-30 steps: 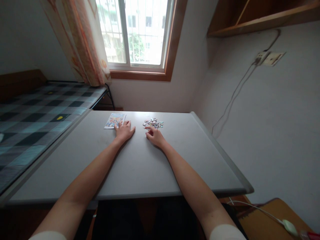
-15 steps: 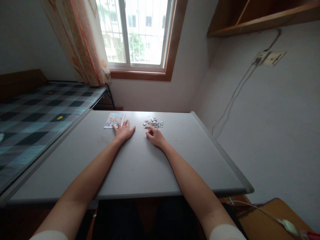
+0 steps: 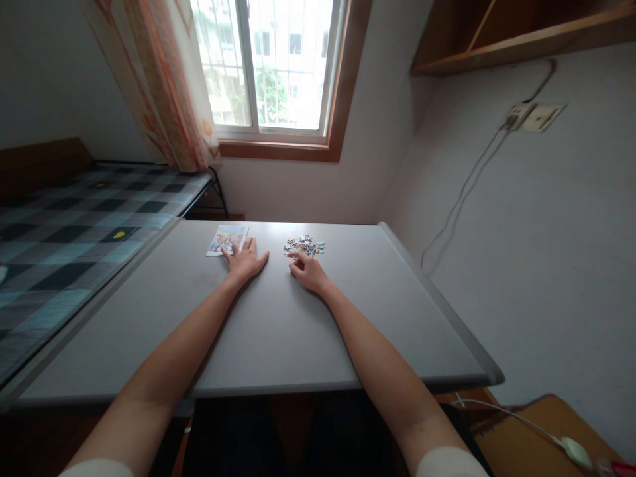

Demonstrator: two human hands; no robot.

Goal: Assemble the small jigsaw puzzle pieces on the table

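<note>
My left hand (image 3: 246, 260) lies flat with fingers spread on the table, its fingertips over the lower right edge of a colourful picture sheet (image 3: 229, 236). To the right is a loose heap of small multicoloured jigsaw puzzle pieces (image 3: 307, 244). My right hand (image 3: 307, 270) rests at the near side of this heap, fingers curled in and the index finger reaching along its lower left edge. Whatever the curled fingers may hold is hidden from view.
The pale grey table (image 3: 278, 331) has raised rims on its left and right sides. A bed with a checked cover (image 3: 109, 205) stands at the left. A wooden stool or chair seat (image 3: 551, 430) with a white cable is at the lower right. A wall shelf (image 3: 521, 40) hangs above right.
</note>
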